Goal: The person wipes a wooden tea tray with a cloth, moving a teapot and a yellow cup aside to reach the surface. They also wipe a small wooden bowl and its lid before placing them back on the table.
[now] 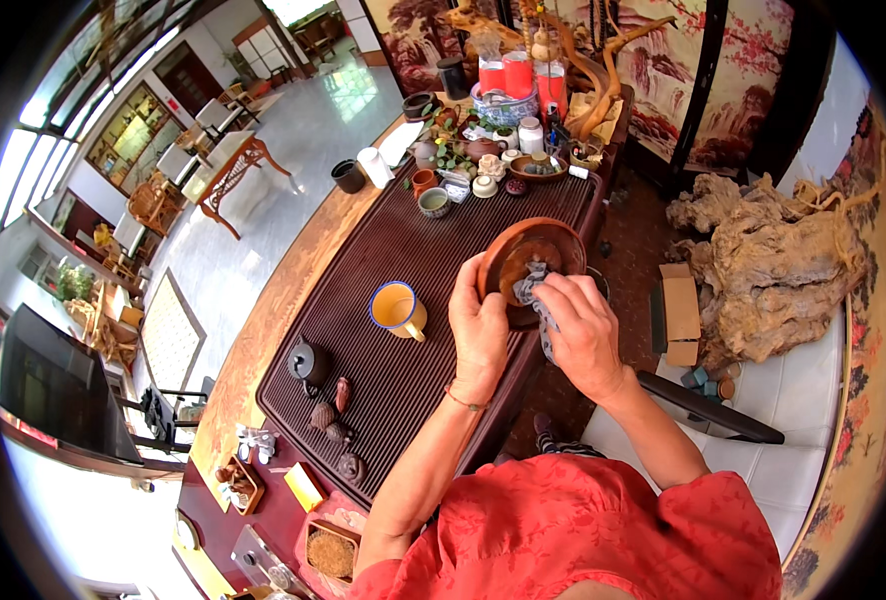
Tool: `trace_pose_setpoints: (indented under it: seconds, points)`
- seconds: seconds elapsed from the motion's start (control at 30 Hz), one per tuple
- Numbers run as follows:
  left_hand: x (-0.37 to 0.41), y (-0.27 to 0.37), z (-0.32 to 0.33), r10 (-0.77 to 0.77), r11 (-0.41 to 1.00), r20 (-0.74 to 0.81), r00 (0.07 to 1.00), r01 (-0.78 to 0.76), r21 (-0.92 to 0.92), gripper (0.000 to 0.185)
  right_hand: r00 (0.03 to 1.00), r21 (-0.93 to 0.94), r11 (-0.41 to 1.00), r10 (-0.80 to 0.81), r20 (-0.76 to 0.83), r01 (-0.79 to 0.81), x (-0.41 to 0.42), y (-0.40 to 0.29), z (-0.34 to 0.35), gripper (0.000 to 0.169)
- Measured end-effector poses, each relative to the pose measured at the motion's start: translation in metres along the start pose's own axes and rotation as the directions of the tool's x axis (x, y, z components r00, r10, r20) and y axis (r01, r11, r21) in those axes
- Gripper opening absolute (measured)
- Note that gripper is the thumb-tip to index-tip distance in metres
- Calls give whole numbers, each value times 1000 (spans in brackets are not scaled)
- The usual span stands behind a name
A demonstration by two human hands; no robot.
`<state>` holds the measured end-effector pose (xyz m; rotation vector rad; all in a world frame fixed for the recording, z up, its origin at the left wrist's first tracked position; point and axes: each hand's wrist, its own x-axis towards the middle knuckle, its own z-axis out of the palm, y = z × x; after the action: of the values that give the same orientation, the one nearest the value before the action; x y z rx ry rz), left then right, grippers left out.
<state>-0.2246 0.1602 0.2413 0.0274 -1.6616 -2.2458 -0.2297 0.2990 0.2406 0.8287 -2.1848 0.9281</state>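
Note:
A round reddish-brown bowl (492,264) is tilted so that its inside faces me, above the right edge of a ribbed dark tea tray (353,300). My left hand (479,322) grips its near left rim. Bunched in my right hand (584,330) is a grey patterned cloth (530,279), pressed against the bowl's inner surface. Left of my hands, a yellow enamel mug (396,307) with a blue rim stands on the tray. Farther left are a dark teapot (309,361) and several small brown figurines (324,416).
Cups, a teapot (485,148), trailing leaves and a blue-and-white basin (504,111) holding red cans crowd the tray's far end. A white chair (765,450) with a dark armrest (709,409) stands at my right, beside a cardboard box (681,304) and a large gnarled root (777,262).

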Motion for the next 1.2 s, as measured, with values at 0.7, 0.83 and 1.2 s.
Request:
trace_pose_setpoints:
  seconds: [0.7,0.83,1.2]
  points:
    - [7,34,-39,-51,996,-6,999,50,-71,53,842,615,575,371,392,-540,31,49,-10,49]
    - [-14,35,-19,-73,996,24,997,75,-55,52,760,651,407,459,461,-641,23,42,4,30]
    - [-20,9,-29,-312,889,86,946,323,-324,36,845,598,613,479,238,-516,37,46,-24,28]
